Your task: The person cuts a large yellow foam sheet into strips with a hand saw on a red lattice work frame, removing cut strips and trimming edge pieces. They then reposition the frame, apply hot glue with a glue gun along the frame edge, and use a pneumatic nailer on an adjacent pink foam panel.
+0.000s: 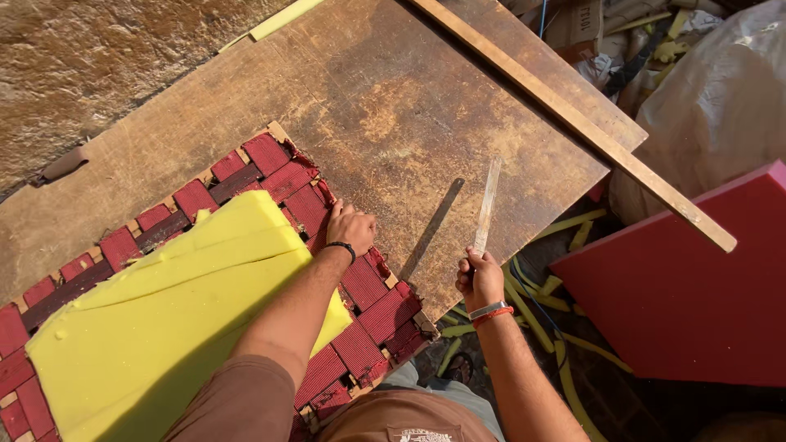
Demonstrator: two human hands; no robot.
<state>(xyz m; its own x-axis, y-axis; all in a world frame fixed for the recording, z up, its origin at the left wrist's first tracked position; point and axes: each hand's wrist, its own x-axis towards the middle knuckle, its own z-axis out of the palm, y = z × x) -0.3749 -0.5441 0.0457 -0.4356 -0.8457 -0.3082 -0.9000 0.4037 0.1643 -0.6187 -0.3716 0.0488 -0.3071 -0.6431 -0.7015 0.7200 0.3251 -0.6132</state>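
Upholstery work seen on a worn wooden worktable [393, 106]; a seat frame woven with red webbing straps [270, 176] lies on it, and a yellow foam slab [172, 311] rests on the webbing, covering most of the frame's middle and left. 1 long cut line is visible running across the foam's upper face; the right and near edges of the webbing are not covered; judged: foam placed and partly shaped, trimming to the frame outline not finished, no cover fabric on yet.

Left hand [352, 229] is laid on the webbing just beside the foam's right corner, fingers curled down and pressing, nothing grasped; right hand [481, 278] is clenched round the handle of a long thin blade [488, 205], held above the table's near edge, tip pointing away.

A long wooden straightedge [573, 119] lies diagonally across the table's far corner; yellow foam offcuts [565, 229] are scattered on the floor; a red foam sheet [679, 286] leans at right.

Packages: a brown cardboard carton [577, 24] at top right, printing too small to judge; a large pale plastic-wrapped bundle [720, 98] beside it; no signs seen.
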